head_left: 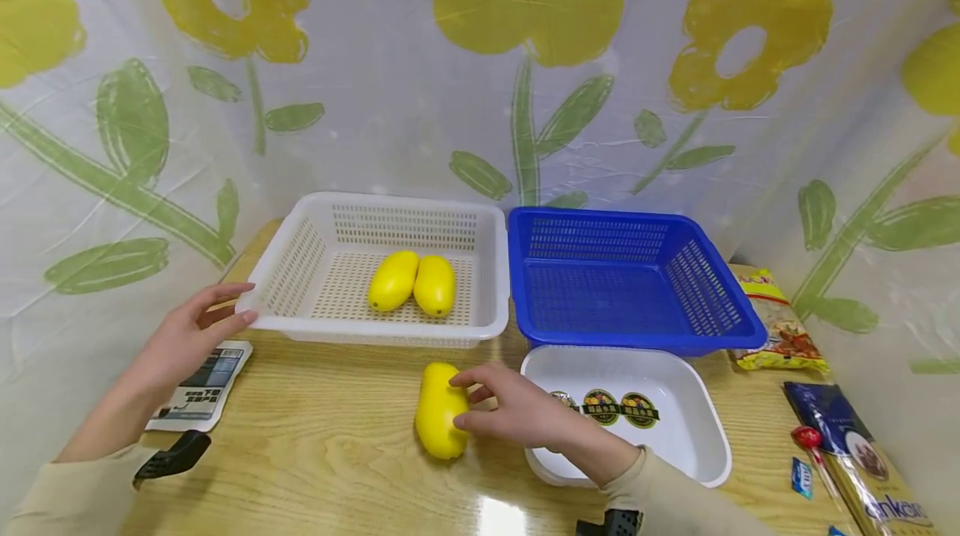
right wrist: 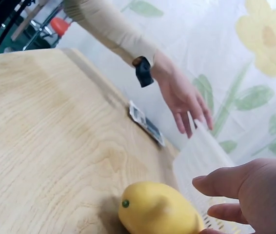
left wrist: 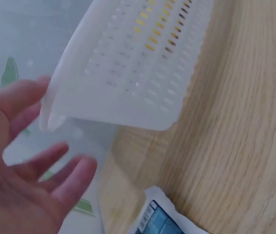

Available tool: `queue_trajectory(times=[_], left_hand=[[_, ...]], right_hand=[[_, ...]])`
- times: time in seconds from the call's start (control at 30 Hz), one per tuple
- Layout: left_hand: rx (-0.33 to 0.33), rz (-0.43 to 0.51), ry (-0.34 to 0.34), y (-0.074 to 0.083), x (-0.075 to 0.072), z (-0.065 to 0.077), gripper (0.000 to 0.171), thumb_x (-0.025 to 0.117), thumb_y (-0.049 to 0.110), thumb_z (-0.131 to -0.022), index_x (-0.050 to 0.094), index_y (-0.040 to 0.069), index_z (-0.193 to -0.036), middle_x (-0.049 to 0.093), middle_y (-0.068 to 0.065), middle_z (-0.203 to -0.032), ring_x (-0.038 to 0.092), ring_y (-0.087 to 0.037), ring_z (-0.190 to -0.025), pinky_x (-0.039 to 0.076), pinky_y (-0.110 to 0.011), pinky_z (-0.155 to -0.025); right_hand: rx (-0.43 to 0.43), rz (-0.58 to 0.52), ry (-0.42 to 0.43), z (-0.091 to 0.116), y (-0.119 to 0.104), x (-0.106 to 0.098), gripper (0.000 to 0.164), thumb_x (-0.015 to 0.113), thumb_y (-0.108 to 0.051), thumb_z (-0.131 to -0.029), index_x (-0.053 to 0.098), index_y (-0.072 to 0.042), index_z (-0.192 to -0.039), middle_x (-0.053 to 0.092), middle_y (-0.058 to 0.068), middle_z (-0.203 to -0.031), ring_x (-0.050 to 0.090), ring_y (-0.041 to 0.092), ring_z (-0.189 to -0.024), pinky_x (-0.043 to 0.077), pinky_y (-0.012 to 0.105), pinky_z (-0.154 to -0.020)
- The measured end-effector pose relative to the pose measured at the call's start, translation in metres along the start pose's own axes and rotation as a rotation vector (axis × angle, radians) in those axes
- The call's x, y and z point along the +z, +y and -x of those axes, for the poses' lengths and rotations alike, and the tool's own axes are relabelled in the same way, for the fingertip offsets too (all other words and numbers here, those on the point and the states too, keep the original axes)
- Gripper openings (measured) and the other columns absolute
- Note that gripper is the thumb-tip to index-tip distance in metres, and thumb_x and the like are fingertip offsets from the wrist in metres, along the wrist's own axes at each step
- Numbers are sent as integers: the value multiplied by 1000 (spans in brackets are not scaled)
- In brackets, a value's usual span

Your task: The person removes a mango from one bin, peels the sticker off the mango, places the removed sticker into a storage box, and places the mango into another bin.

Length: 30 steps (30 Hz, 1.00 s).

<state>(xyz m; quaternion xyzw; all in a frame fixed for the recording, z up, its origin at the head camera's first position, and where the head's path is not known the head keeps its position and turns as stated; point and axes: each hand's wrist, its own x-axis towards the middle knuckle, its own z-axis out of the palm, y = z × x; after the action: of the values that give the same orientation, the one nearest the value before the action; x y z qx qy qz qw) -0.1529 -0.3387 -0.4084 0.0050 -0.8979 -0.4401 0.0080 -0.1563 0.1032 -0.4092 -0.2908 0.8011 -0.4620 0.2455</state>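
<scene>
On the wooden table lies a yellow oval fruit with a small green stem end, seen also in the right wrist view. My right hand is at its right side, thumb and fingers apart and not closed round it; whether they touch it I cannot tell. At the front left corner of the white basket, my left hand has its fingertips against the rim, the other fingers loosely spread in the left wrist view. Two more yellow fruits lie side by side inside that basket.
A blue basket stands right of the white one. In front of it is a white tray with round stickers. A flat packet lies at left; a yellow-red food bag and a spaghetti pack lie at right.
</scene>
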Motion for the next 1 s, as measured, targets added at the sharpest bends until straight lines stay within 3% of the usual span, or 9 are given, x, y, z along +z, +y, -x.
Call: queue_trajectory(times=[0.1,0.27,0.37,0.53,0.7,0.8,1.0], left_hand=[[10,55,-30,-7,-1,-2,57,55,35,-100,36,15,-150,40,-14,-144,46,11,-108,45,-14,-79],[57,163,-56,-15,-1,-7,48,54,23,-102,40,11,-146,49,7,-129,57,5,-102,50,-16,-81],[74,218,-65,-16,1,-10,46,54,18,-102,41,8,-144,53,11,-123,62,0,-98,53,-18,-81],[76,295,-87,-18,3,-13,48,54,13,-101,38,7,-146,53,9,-122,62,-1,-98,54,-21,-81],[67,366,-97,-20,2,-14,52,53,11,-101,34,9,-149,51,8,-124,61,1,-102,54,-22,-82],[56,330,-92,-20,2,-15,51,53,14,-102,34,10,-149,49,5,-128,59,2,-104,54,-21,-83],[49,219,-102,-19,0,-20,51,51,23,-103,34,10,-149,33,-20,-145,56,5,-106,52,-18,-84]], right_hand=[[-16,78,-1,-5,-2,1,45,71,-23,-89,59,-4,-128,54,12,-128,58,31,-112,50,34,-91],[-50,230,-14,-19,-2,3,40,74,-21,-87,65,-10,-124,54,8,-120,55,27,-106,45,33,-89],[-60,280,-40,-28,1,4,36,74,-20,-88,67,-14,-123,54,5,-121,52,21,-107,43,30,-89],[-68,314,-88,-43,4,5,36,73,-19,-88,66,-20,-124,53,3,-128,50,15,-110,43,27,-90],[-128,376,-151,-60,3,7,40,73,-19,-89,64,-19,-128,54,6,-130,47,16,-115,42,25,-91],[-163,390,-192,-66,3,8,42,73,-19,-89,63,-18,-130,53,8,-133,45,17,-121,40,24,-94],[-181,396,-245,-71,4,5,47,71,-20,-90,58,-18,-135,52,8,-136,44,17,-121,39,24,-94]])
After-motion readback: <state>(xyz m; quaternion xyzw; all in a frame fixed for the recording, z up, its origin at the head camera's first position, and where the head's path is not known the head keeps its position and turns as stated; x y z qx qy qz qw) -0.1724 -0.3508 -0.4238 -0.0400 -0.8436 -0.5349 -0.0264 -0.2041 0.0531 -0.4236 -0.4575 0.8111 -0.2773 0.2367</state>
